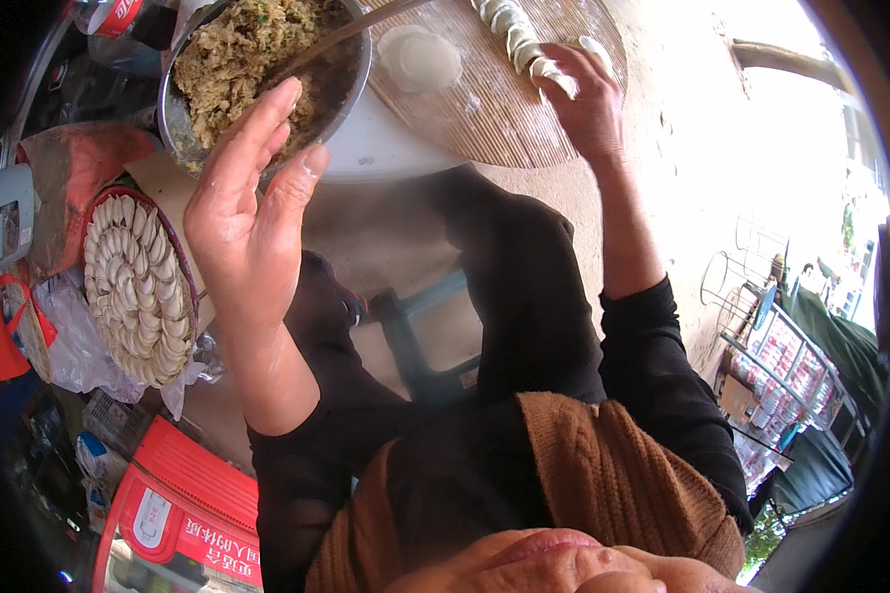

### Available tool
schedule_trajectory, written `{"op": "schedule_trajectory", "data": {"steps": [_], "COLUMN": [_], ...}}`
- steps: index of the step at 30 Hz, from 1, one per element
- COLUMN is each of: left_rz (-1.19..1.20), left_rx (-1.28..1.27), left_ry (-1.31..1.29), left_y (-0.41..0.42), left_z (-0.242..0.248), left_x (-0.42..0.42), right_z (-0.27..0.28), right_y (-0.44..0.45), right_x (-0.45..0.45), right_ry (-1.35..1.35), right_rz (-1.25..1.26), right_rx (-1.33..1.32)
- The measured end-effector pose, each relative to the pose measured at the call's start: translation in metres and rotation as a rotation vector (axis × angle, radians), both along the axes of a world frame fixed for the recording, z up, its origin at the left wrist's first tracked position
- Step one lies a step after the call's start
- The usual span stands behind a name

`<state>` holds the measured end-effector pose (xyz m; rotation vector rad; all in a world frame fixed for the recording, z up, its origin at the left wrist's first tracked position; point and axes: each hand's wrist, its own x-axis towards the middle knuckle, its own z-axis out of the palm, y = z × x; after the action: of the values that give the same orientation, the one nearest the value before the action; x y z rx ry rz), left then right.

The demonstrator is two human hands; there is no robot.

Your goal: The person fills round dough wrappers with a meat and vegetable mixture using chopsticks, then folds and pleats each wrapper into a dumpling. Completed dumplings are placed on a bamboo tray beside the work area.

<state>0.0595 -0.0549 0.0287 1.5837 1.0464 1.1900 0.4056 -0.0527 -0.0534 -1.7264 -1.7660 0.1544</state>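
My left hand (248, 200) is raised in front of the near side of a metal bowl (363, 70), palm turned inward, thumb apart from the fingers, nothing in it. Minced filling (226, 70) flecked with green fills much of the bowl, and a wooden stick (348, 31) leans in it. On a round ribbed board (482, 122), my right hand (586, 100) rests over the near end of a row of folded dumplings (515, 37). Its fingers touch dumplings there; whether they grip one is hidden. A stack of round dough wrappers (419, 59) lies on the floured board, left of the row.
At left, a round tray of dumplings (137, 289) stands beside a clear plastic bag (81, 341). A red printed box (193, 504) is at lower left. A teal stool (415, 348) stands between my legs. Loaded metal racks (779, 356) are at right. A bottle (130, 22) stands behind the bowl.
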Motion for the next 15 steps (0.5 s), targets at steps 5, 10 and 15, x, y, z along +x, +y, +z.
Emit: {"op": "schedule_trajectory", "data": {"steps": [5,10,15], "left_rz": [0.011,0.044,0.068], "left_rx": [-0.008,-0.008,-0.006], "left_ry": [0.025,0.021,0.023], "left_y": [0.002,0.004,0.006], "left_z": [0.0,0.0,0.0], "left_x": [-0.003,-0.009,-0.012], "right_z": [-0.016,-0.029,-0.028], "right_y": [0.041,0.072,0.08], "right_x": [-0.064,-0.075,-0.066], "right_ry": [-0.038,-0.169,-0.006], "right_rz": [0.249,0.217,0.103], "right_rx": [0.042,-0.048,-0.251]}}
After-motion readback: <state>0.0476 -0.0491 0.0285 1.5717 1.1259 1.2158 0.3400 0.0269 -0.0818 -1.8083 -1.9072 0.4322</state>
